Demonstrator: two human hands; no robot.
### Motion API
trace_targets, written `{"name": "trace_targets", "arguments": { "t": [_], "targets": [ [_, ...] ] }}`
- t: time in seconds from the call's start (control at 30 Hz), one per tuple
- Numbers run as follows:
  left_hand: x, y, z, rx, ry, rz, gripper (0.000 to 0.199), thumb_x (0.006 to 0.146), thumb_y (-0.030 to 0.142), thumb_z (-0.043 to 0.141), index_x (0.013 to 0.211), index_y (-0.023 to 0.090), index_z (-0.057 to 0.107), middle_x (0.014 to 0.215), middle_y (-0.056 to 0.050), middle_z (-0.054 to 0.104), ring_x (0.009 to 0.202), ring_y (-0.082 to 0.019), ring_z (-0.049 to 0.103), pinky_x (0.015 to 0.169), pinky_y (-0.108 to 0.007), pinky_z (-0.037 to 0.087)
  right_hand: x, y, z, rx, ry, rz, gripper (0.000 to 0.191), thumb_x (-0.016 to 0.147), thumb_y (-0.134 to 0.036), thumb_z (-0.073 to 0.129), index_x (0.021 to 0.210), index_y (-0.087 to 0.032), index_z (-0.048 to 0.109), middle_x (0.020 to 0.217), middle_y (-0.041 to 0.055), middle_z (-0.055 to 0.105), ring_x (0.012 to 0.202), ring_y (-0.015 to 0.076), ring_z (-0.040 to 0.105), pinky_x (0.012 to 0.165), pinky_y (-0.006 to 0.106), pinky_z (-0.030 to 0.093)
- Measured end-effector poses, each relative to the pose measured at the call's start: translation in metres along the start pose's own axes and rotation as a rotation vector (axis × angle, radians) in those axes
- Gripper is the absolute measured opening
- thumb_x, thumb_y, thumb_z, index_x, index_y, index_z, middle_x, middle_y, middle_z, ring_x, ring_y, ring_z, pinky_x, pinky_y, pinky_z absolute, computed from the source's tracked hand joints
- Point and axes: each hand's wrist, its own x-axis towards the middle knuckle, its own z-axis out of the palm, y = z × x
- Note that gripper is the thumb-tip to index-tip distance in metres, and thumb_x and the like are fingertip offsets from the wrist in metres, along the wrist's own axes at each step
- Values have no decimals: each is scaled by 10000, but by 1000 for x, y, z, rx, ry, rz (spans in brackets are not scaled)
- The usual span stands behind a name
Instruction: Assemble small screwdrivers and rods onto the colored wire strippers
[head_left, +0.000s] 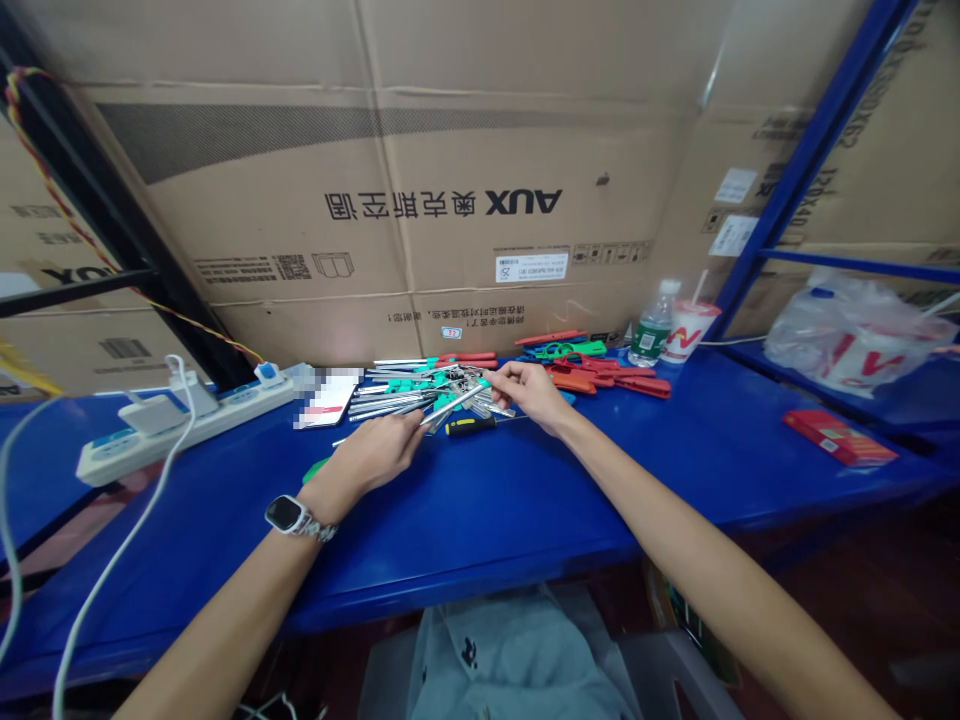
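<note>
A slim silver metal tube (456, 403) with a teal end spans the gap between my hands, tilted up to the right. My left hand (379, 450) is closed around its lower end. With thumb and fingers, my right hand (531, 395) pinches near its teal end. Just beyond lie silver tubes (386, 402), several with teal parts, and a heap of small metal pieces. A screwdriver with a black and yellow handle (470, 426) rests below the tube. Red plastic handle pieces (637, 382) and a green one (589, 349) lie beyond my right hand.
On the blue table (480, 520), a white power strip (225, 405) with cables stands left, beside a white card (341, 400). A water bottle (655, 325), a paper cup (691, 330) and a red box (836, 438) are to the right. A large cardboard box (450, 130) stands behind.
</note>
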Motion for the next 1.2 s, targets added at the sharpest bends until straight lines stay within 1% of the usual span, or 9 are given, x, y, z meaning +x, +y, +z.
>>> {"name": "trace_targets", "arguments": {
  "t": [0.2,0.3,0.37,0.47,0.53,0.63,0.87,1.1,1.2],
  "targets": [
    [4,8,0,-3,-2,37,340,1050,363,303,982,177,578,804,-122,677,733,-282,663,695,-345,447,-2,2,12,39,-151,17,444,591,-517,893,745,-162,677,636,3,680,533,103,555,550,252,444],
    [8,9,-1,-23,59,2,329,1042,374,328,964,179,581,798,-117,682,732,-275,668,692,-338,454,-1,6,24,131,-83,5,435,592,-506,895,697,-151,668,596,-23,627,502,76,488,516,236,387],
    [9,10,-2,-67,77,-7,309,1029,375,358,956,176,583,791,-116,686,732,-276,673,688,-337,460,-2,9,33,176,-89,40,436,566,-489,910,714,-145,687,598,-31,618,507,70,483,513,230,378],
    [9,13,-3,-194,95,42,250,988,339,434,1139,168,537,874,-117,716,768,-281,694,682,-331,473,-5,13,46,187,-162,58,429,539,-442,930,776,-152,720,593,-38,625,520,79,502,529,232,402],
    [8,15,-4,-273,126,59,353,956,285,467,1283,158,436,928,-121,725,791,-290,709,672,-330,477,-8,14,55,190,-178,37,421,542,-426,932,797,-166,721,586,-45,625,517,87,509,535,241,421],
    [7,17,-4,-312,164,56,418,931,212,456,1332,149,359,948,-130,722,817,-307,726,673,-340,482,-9,14,62,182,-174,3,416,532,-416,938,794,-186,711,595,-48,631,523,99,524,547,257,448],
    [7,22,-3,-337,163,40,388,934,172,457,1310,166,365,929,-119,737,832,-311,742,666,-335,491,-10,15,66,153,-188,2,399,562,-428,927,698,-193,634,557,-41,617,498,115,540,538,274,469],
    [7,26,-4,-412,244,72,424,906,192,505,1308,169,375,869,-78,749,765,-273,731,653,-328,486,-11,11,67,117,-182,-28,411,609,-462,898,713,-201,598,555,-50,606,492,107,534,527,262,462],
    [5,22,-10,-358,326,130,471,851,221,579,1294,170,428,939,-84,741,756,-245,705,664,-328,491,-10,7,58,120,-137,-78,382,657,-465,868,753,-200,609,582,-48,603,500,100,525,527,253,448]
  ]
}}
